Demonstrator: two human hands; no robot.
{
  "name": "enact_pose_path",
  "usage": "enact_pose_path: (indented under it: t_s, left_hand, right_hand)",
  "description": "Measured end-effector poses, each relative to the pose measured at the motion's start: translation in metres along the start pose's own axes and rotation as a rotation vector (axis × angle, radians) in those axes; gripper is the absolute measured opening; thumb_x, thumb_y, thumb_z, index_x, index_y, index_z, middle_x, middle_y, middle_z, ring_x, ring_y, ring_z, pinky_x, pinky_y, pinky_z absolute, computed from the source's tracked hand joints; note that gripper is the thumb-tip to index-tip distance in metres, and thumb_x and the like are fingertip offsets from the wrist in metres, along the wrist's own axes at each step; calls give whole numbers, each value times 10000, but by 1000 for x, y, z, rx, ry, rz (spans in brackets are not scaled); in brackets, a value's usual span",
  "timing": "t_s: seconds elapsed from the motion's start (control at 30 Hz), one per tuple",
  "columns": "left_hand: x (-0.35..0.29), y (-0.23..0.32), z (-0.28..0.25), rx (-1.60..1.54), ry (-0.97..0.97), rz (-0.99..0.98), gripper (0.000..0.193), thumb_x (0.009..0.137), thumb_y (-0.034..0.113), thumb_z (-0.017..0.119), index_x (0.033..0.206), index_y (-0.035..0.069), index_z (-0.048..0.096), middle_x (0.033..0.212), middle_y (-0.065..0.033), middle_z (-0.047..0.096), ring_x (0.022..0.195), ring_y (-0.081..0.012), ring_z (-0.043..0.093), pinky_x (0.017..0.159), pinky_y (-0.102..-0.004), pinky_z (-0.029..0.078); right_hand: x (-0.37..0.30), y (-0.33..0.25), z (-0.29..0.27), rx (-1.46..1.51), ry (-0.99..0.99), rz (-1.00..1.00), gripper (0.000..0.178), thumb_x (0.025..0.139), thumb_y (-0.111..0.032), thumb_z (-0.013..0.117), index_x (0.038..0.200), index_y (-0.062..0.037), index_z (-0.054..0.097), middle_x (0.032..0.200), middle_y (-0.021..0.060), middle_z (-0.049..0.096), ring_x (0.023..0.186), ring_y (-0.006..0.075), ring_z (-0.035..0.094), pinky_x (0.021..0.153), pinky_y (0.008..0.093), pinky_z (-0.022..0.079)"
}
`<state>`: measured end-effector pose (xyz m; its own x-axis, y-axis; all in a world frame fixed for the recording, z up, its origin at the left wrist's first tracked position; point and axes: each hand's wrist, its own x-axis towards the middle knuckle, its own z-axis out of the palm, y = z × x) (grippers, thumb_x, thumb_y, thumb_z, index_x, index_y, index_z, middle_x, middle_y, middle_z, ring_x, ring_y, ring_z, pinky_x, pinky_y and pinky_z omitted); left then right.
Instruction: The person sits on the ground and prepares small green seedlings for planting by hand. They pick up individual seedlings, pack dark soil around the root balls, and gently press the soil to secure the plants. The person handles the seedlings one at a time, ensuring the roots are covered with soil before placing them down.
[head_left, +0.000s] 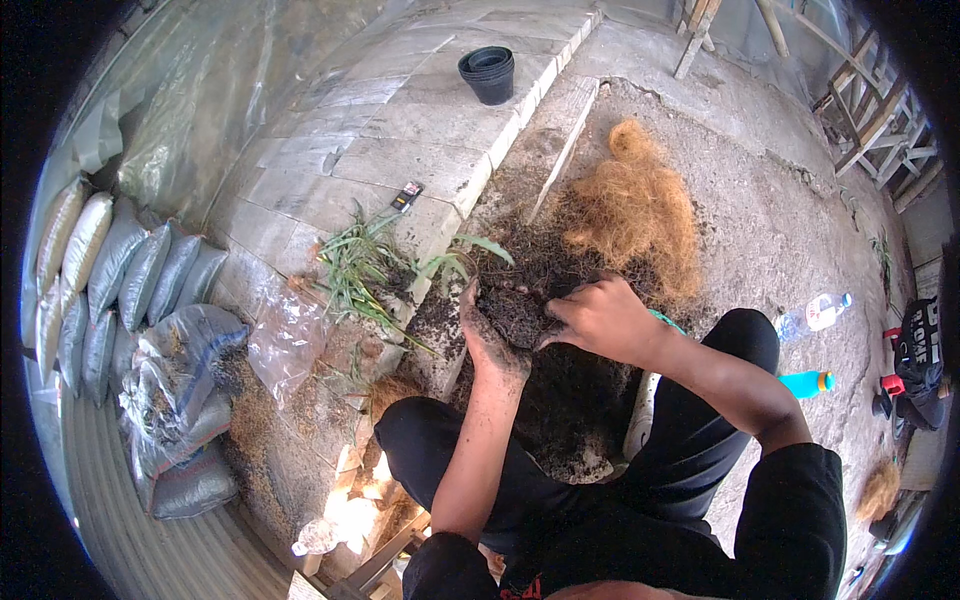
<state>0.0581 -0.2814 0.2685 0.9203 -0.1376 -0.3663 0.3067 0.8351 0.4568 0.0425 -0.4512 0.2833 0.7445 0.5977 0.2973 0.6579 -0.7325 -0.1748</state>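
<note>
My left hand [495,345] is cupped around a dark clump of soil [515,315], its dirt-smeared fingers curled at the clump's edge. My right hand [605,315] grips the other side of the clump, thumb and bent fingers pressed against it. A long green leaf [482,246] sticks out just beyond the clump; whether it grows from it I cannot tell. Below both hands lies a heap of dark soil [570,400] between my knees. Tan coconut fibre [640,215] is piled beyond my right hand.
Uprooted leafy plants [360,265] lie left on the paving beside a clear plastic bag [285,335]. Stacked black pots [488,75] stand farther off. Filled sacks [145,270] line the left side. On the right are a turquoise bottle [805,384] and a clear bottle [815,314].
</note>
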Motion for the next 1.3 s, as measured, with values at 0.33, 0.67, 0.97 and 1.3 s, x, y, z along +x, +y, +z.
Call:
enact_pose_path:
  t_s: [0.33,0.67,0.97,1.3]
  left_hand:
    - [7,8,-5,-24,27,78,325,903,392,468,1001,103,580,820,-92,632,767,-258,628,710,-429,530]
    - [7,26,-13,-37,46,106,315,899,406,469,981,124,581,831,-74,609,790,-300,617,735,-487,508]
    - [12,31,-16,-22,21,144,310,904,411,460,949,128,578,794,-73,605,770,-313,624,766,-498,497]
    - [0,14,1,-45,-2,52,310,919,372,442,898,90,571,778,-107,604,780,-319,598,755,-469,500]
  right_hand:
    - [3,4,-12,113,-21,-83,240,819,-317,656,913,-98,683,702,104,654,687,283,654,632,399,496]
    - [5,23,-27,329,-145,-20,342,865,-374,632,895,-36,674,722,151,636,749,323,634,682,426,483]
    - [-21,80,-12,-464,29,367,472,856,-412,618,1150,-44,605,1001,211,635,976,356,616,862,455,472]
    - [6,11,-21,341,-305,165,575,809,-563,615,1042,-39,641,933,183,659,893,352,640,787,457,506]
